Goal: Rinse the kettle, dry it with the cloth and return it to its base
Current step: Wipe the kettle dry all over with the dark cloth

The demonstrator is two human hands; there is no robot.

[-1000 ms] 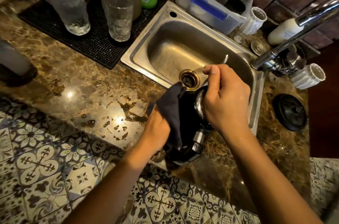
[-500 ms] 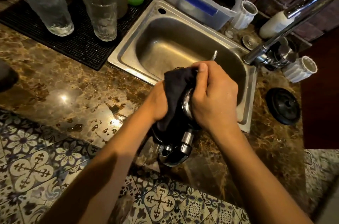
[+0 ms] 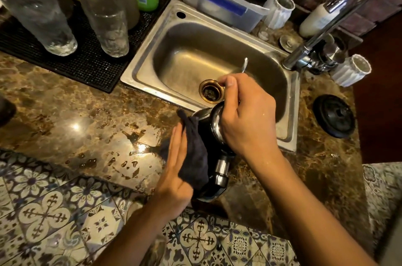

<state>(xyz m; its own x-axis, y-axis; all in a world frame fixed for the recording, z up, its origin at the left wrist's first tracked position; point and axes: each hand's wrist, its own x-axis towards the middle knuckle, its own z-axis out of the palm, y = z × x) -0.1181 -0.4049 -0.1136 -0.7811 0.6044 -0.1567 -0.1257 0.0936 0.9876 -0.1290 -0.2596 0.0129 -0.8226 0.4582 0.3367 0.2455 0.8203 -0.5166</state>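
Head view has the kettle held tipped over, just in front of the sink, hanging over the front edge of the surface and not set down on anything. Right hand has its grip wrapped round the shiny top end, thumb pointing out over the sink. Left hand is flat and open-palmed, pressing the cloth against the kettle's side, so that grip is wide, not clenched. Looks like mid-drying to me, rinse done. To do it well I'd keep the right hand as the anchor and turn the kettle bit by bit so the cloth gets all the way round, and I wouldn't skip the underside, since that's what meets the base. Cloth is bunched, so spreading it flatter would help. Room-wise: the base sits on the surface right of the sink with nothing blocking the way, though the tap arches over that side, so I'd go low and in front of it. Left of the sink there are bottles on a mat, and the surface in front of the sink has water drops, so I wouldn't put the dried kettle down there.
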